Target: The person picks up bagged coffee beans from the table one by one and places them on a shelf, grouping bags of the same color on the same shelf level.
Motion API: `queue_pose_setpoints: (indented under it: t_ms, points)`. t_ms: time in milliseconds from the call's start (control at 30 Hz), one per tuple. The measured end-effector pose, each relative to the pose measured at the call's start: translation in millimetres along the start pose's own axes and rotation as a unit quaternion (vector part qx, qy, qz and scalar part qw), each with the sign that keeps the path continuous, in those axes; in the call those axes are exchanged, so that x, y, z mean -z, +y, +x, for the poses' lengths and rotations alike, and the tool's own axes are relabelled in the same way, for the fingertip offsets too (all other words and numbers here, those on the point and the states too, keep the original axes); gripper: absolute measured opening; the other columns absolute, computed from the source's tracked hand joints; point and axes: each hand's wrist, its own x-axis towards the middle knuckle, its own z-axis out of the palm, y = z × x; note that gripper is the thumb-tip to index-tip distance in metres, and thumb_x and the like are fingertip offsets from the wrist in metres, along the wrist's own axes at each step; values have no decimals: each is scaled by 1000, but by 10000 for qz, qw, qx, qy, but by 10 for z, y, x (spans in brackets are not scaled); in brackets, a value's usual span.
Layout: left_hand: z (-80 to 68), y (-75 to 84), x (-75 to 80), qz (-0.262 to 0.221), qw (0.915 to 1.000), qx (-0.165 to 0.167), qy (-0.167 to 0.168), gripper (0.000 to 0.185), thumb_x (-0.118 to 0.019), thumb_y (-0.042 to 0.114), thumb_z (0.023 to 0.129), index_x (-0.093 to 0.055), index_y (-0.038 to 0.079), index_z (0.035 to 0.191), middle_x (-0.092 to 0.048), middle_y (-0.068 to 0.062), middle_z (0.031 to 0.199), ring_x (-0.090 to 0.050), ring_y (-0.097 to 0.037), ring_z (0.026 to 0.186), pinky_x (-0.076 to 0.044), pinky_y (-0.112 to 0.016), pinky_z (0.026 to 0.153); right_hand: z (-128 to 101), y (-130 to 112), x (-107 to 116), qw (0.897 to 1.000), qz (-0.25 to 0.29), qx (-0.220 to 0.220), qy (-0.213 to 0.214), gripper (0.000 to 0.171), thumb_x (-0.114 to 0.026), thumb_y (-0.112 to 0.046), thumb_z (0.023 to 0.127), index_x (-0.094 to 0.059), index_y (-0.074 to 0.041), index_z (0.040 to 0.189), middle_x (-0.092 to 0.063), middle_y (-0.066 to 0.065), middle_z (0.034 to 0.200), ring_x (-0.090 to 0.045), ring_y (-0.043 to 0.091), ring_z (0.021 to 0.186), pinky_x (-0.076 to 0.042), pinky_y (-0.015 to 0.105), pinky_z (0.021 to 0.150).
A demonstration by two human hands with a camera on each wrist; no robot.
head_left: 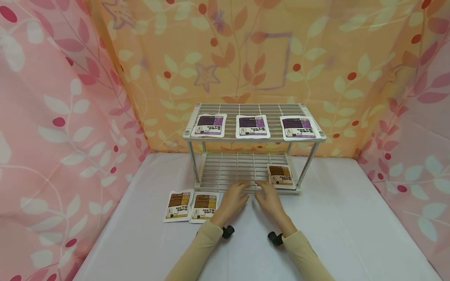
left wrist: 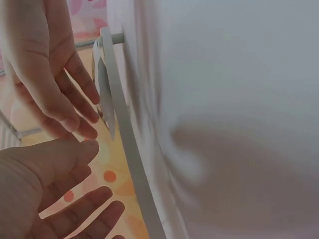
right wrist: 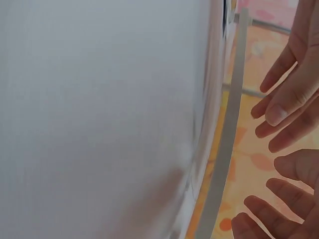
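Observation:
My left hand (head_left: 233, 201) hovers over the front edge of the lower shelf (head_left: 228, 171), its fingers spread and loosely bent, holding nothing. Close beside it is my right hand (head_left: 270, 203), also empty, just left of a brown-and-gold packet (head_left: 281, 175) lying on that shelf. The left wrist view shows both the left hand (left wrist: 65, 189) and the right hand (left wrist: 45, 64) apart from the shelf's rim (left wrist: 127, 134). Two more brown-and-gold packets, a left one (head_left: 178, 205) and a right one (head_left: 204, 207), lie on the table left of my left forearm.
Three purple packets lie in a row on the rack's upper shelf (head_left: 246, 109): left (head_left: 209, 125), middle (head_left: 252, 127) and right (head_left: 298, 128). Metal posts (head_left: 307, 164) support that shelf. White cloth covers the table (head_left: 351, 226), and patterned curtains (head_left: 70, 117) enclose it.

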Motion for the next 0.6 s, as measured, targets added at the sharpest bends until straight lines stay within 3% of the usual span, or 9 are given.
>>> queue_pose_setpoints:
  t_ms: [167, 400, 600]
  points:
    - [-127, -120, 71, 63, 9997, 213, -65, 35, -70, 15, 81, -64, 10, 115, -63, -9, 116, -59, -26, 106, -49, -39, 90, -21, -95, -138, 9993, 349, 47, -98, 37, -64, -4, 83, -58, 5, 118, -59, 23, 116, -54, 39, 108, -46, 51, 88]
    - [-297, -301, 193, 182, 9992, 290, 184, 33, -73, 15, 79, -66, 7, 111, -65, -10, 112, -61, -29, 100, -50, -40, 86, -43, -207, -321, 9940, 1017, 13, -412, 37, -63, -4, 85, -56, 6, 120, -58, 23, 115, -57, 38, 103, -54, 43, 79]
    - [-427, -427, 318, 241, 9971, 700, 166, 33, -74, 14, 78, -67, 7, 110, -65, -13, 110, -60, -31, 101, -51, -42, 84, -68, -331, -453, 9886, 1245, -102, -843, 39, -62, -6, 86, -54, 5, 123, -58, 22, 117, -58, 36, 102, -53, 42, 80]
